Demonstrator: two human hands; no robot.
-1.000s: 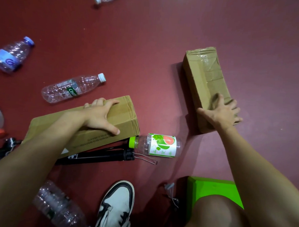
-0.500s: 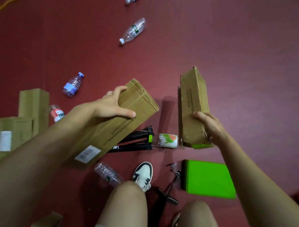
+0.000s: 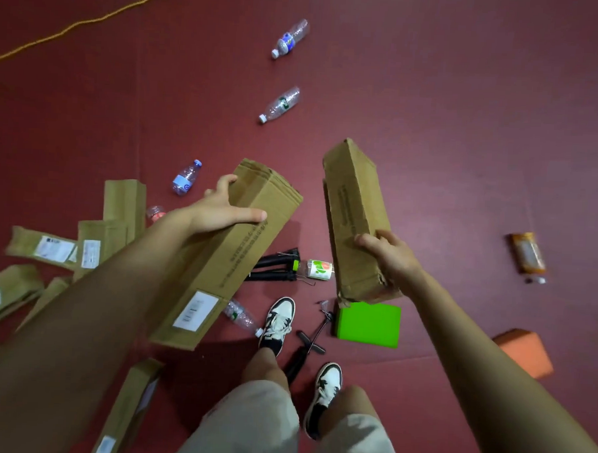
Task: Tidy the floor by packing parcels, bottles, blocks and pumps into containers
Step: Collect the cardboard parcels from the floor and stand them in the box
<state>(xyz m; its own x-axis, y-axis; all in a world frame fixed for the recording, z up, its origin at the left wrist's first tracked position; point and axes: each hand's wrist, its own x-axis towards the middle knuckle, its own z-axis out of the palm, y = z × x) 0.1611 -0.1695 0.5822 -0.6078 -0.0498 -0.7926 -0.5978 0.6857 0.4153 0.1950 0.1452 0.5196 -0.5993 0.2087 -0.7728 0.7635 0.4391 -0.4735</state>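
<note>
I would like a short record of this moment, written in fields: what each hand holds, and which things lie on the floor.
left hand: grips the long parcel, held above the floor
right hand: grips the shorter parcel near its lower end, also held up
floor parcels: several, at the left
clear bottles: several, scattered
blocks: green block near the feet; orange block at the right
black pump: beside a fruit-label bottle
containers: none in view

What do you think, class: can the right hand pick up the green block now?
Probably not: the right hand is full, gripping a cardboard parcel raised over the green block.
</note>
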